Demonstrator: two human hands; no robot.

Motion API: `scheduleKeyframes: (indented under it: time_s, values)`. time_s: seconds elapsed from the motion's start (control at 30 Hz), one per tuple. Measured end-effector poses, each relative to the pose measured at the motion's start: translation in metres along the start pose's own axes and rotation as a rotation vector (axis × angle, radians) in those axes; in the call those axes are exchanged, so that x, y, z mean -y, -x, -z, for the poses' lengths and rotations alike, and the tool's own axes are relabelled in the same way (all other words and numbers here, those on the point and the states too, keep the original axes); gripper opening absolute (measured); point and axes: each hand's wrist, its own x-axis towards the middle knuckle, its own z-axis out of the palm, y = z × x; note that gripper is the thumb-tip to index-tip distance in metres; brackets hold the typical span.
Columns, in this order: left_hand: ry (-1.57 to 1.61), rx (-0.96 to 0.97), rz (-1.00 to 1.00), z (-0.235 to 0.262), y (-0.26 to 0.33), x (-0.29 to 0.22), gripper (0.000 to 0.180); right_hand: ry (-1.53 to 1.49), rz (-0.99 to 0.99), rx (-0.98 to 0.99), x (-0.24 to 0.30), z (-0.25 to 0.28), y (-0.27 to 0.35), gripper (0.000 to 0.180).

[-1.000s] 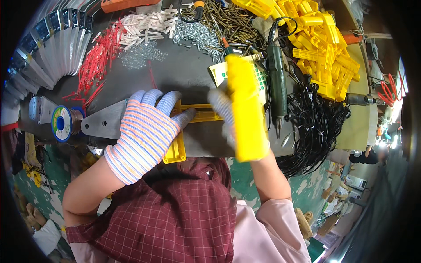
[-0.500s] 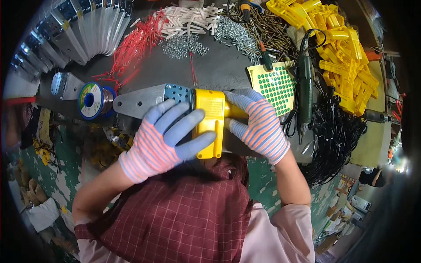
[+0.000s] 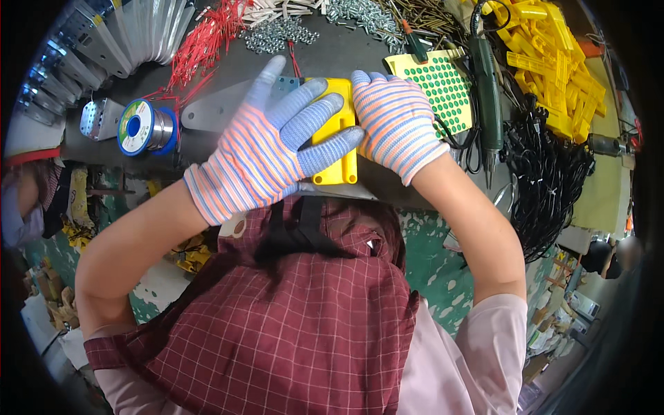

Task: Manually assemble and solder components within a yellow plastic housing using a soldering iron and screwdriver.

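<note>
A yellow plastic housing (image 3: 339, 131) lies at the near edge of the dark table, with a tapered grey metal plate (image 3: 207, 107) running left from it. My left hand (image 3: 266, 142), in a striped knit glove with blue-grey fingers, spreads its fingers across the plate's perforated end and the housing. The fingertips rest on or just over the yellow face. My right hand (image 3: 398, 121), gloved alike, curls round the housing's right side, where its handle is hidden under my fingers. A red wire (image 3: 295, 59) lies just beyond the housing.
A solder spool (image 3: 146, 129) and a metal bracket (image 3: 100, 119) stand left. Red wires (image 3: 200, 52), nuts (image 3: 280, 34) and screws (image 3: 363, 21) are heaped at the back. Rightward lie a green-dotted sticker sheet (image 3: 439, 86), an electric screwdriver (image 3: 489, 104), black cables (image 3: 553, 180) and yellow housings (image 3: 553, 62).
My view has shifted, so the table sits higher in the picture. My right hand has closed further round the yellow housing's right side. My left hand's fingers have spread wider over it.
</note>
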Motion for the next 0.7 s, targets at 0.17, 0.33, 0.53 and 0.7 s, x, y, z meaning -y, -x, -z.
scheduleKeyframes:
  time_s: [0.17, 0.33, 0.53, 0.7]
  values:
    - [-0.073, -0.063, -0.113, -0.008, 0.001, 0.001, 0.07, -0.036, 0.072, -0.03, -0.007, -0.004, 0.0, 0.046]
    - [-0.11, -0.131, -0.014, -0.023, -0.002, -0.026, 0.057, 0.049, 0.137, -0.042, -0.017, 0.002, 0.007, 0.042]
    - [-0.026, -0.205, -0.092, -0.022, -0.006, -0.013, 0.049, 0.064, 0.072, -0.092, -0.015, -0.005, 0.009, 0.036]
    - [-0.119, -0.213, -0.042, -0.025, -0.001, -0.035, 0.047, 0.016, 0.039, -0.019, -0.019, -0.002, 0.012, 0.031]
